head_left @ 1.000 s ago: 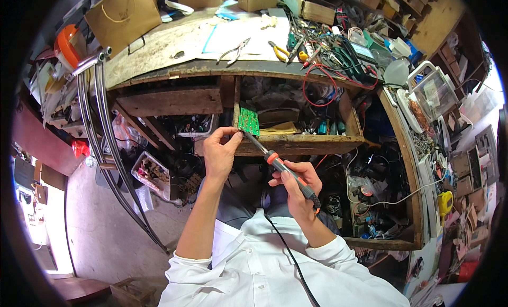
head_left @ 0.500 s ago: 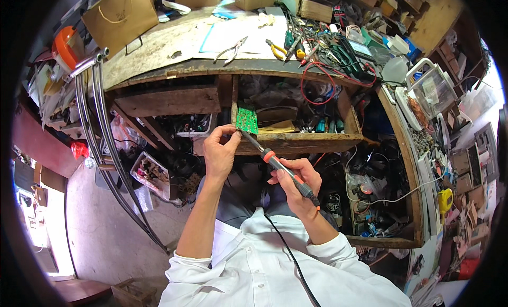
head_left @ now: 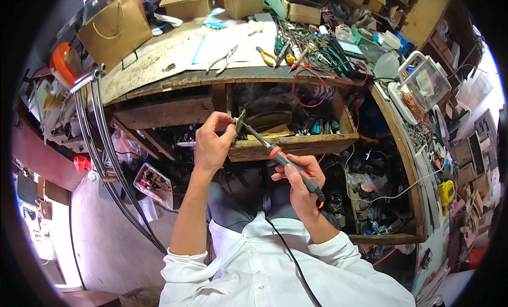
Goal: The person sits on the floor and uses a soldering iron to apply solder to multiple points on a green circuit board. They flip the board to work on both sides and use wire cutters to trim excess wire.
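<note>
Right hand [head_left: 300, 190] clamped around soldering iron [head_left: 284, 158] handle. Iron's long axis diagonal: butt end lower right, metal tip pointing up-left at circuit board [head_left: 240, 126]; can't tell if tip touches. Left hand [head_left: 212, 143] pinches board's left side, thumb and fingers together on it. Board tilted, nearly edge-on to camera, visible length running roughly up-down. Board at left end of open wooden drawer [head_left: 301, 145], near side of table [head_left: 143, 68].
</note>
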A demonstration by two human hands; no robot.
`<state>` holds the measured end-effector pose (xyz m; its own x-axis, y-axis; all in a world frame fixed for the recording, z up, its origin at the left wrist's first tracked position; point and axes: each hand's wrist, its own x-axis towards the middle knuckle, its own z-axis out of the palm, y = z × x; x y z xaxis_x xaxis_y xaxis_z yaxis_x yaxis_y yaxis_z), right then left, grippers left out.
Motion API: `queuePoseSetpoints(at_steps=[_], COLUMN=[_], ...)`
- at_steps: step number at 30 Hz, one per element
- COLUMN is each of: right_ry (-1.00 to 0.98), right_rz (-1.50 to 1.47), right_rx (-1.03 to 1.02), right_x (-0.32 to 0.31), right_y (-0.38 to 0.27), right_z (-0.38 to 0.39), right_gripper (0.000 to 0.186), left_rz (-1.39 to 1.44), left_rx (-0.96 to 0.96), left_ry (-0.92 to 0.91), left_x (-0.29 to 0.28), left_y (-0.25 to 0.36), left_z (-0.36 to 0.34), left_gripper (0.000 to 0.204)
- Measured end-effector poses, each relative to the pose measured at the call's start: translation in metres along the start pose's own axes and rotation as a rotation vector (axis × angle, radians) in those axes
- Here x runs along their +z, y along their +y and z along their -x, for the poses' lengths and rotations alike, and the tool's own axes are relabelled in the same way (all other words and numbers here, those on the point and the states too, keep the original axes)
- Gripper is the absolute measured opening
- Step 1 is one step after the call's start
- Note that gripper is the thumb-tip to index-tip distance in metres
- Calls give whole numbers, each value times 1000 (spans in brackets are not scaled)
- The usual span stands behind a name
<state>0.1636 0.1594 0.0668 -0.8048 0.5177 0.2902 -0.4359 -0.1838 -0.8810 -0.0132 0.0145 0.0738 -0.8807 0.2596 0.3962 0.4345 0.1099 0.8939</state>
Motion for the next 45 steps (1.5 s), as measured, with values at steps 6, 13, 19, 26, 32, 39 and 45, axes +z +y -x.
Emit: queuePoseSetpoints(at_steps=[6, 13, 19, 26, 32, 39, 45], right_ry=[21, 7, 33, -2, -122, -105, -144], right_rz=[-27, -33, -20, 198, 311, 753, 744], right_rx=[-40, -38, -89, -150, -312, -680, -760], right_x=[-4, -4, 1, 3, 7, 3, 7], right_y=[-1, -1, -6, -25, -12, -23, -30], right_z=[-2, -2, -6, -11, -11, -22, -37], right_gripper=[20, 20, 20, 23, 30, 36, 30], left_rz=[-38, 168, 181, 151, 66, 157, 120], left_rx=[-58, -87, -113, -77, -106, -146, -120], left_ry=[-232, -262, -282, -109, -75, -121, -52], left_x=[-17, -16, -18, -3, 7, 9, 11], left_y=[11, 1, 1, 0, 4, -4, -10], left_z=[-18, -18, -19, -13, -6, -16, -10], left_gripper=[12, 10, 11, 11, 10, 12, 10])
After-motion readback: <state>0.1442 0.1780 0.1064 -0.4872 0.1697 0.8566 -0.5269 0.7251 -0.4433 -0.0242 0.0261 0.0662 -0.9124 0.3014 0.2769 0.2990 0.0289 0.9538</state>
